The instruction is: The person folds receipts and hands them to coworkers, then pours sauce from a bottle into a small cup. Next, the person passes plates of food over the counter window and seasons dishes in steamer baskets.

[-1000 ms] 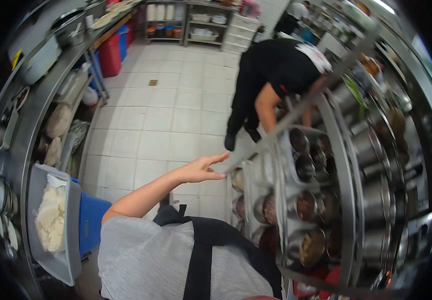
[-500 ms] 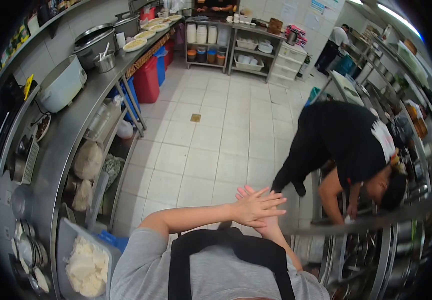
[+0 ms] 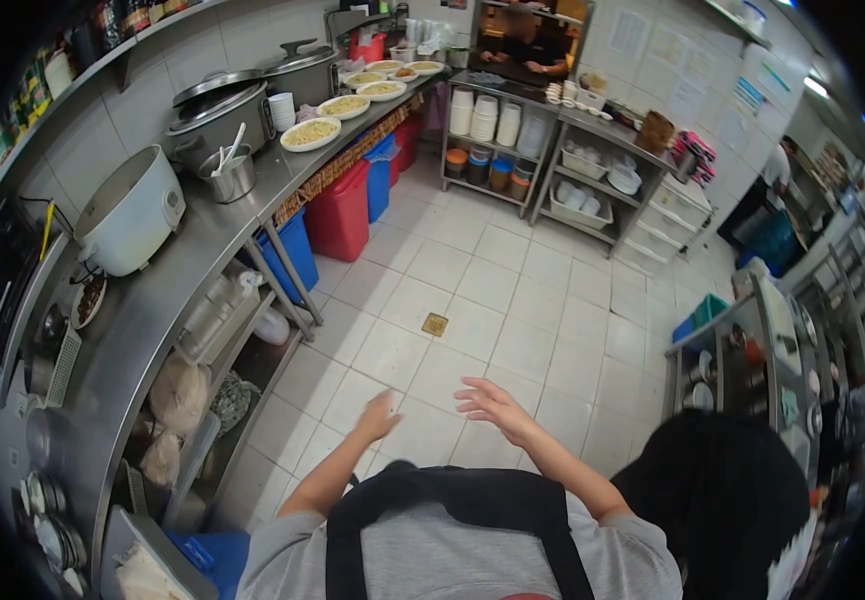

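Observation:
My left hand (image 3: 379, 416) hangs in front of my body over the tiled floor (image 3: 402, 350), slightly blurred. Its fingers look loosely extended, and I see nothing in it. To its right, my right hand (image 3: 497, 409) is also raised, palm inward, with fingers stretched out and apart. It holds nothing. A gap separates the two hands, and neither touches any object. The steel counter (image 3: 142, 345) is the nearest work surface on my left. Close beside me on the right, a co-worker in black (image 3: 717, 500) bends low; that person's hands are hidden.
On the left counter stand a white cooker (image 3: 132, 215), a steel pot with utensils (image 3: 230, 178) and several plates of food (image 3: 310, 133). Red bins (image 3: 340, 212) stand below. Steel shelves (image 3: 497, 150) line the back. A grey tub (image 3: 157, 550) sits at lower left.
My hands were pressed together with fingers overlapping; now they are apart, the left one moved leftward. My view has turned and moved forward, and the co-worker appears lower and nearer at my right.

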The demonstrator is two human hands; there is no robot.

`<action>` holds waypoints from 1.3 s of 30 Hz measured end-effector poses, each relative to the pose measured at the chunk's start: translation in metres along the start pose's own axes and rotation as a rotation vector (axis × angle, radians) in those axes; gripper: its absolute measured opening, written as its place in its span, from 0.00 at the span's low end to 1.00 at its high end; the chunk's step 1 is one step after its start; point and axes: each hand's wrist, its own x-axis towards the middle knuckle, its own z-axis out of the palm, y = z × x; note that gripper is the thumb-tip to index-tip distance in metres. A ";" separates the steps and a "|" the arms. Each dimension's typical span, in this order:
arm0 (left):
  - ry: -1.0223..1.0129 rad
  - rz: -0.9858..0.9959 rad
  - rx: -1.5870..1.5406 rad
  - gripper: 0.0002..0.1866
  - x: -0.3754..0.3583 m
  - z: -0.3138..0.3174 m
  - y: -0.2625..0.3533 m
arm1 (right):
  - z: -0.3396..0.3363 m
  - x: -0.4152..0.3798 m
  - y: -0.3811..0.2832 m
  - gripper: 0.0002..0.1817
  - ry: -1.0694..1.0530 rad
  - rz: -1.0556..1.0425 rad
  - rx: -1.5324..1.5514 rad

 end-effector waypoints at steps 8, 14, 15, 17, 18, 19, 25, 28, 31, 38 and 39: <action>0.404 -1.191 -1.131 0.33 0.029 -0.045 -0.161 | -0.089 0.246 -0.109 0.24 -0.282 -0.121 -0.062; 0.507 -0.996 -1.395 0.22 0.275 -0.081 -0.227 | -0.211 0.385 -0.163 0.24 -0.082 -0.005 0.027; 0.551 -0.984 -1.313 0.18 0.347 -0.095 -0.214 | -0.235 0.400 -0.177 0.24 -0.078 0.003 0.025; 0.399 -0.706 -1.314 0.18 0.479 -0.130 -0.187 | -0.278 0.429 -0.198 0.24 0.036 -0.030 0.107; 0.338 -0.660 -1.273 0.19 0.542 -0.151 -0.163 | -0.300 0.444 -0.206 0.24 0.032 -0.026 0.116; 0.248 -0.580 -1.242 0.21 0.601 -0.169 -0.142 | -0.323 0.459 -0.213 0.23 0.125 -0.023 0.122; -0.111 -0.180 -1.431 0.22 0.852 -0.262 -0.045 | -0.473 0.574 -0.252 0.21 0.281 -0.024 0.199; -0.048 -0.143 -1.610 0.20 0.934 -0.278 -0.055 | -0.540 0.657 -0.294 0.21 0.274 -0.026 0.197; 0.157 -0.217 -1.771 0.18 1.003 -0.303 -0.091 | -0.597 0.773 -0.352 0.21 0.106 -0.043 0.193; 0.534 -0.302 -1.926 0.20 1.093 -0.354 -0.136 | -0.645 1.077 -0.524 0.17 -0.041 0.003 0.010; 0.436 -0.291 -1.726 0.22 1.102 -0.371 -0.122 | -0.655 1.123 -0.541 0.17 -0.043 0.002 -0.072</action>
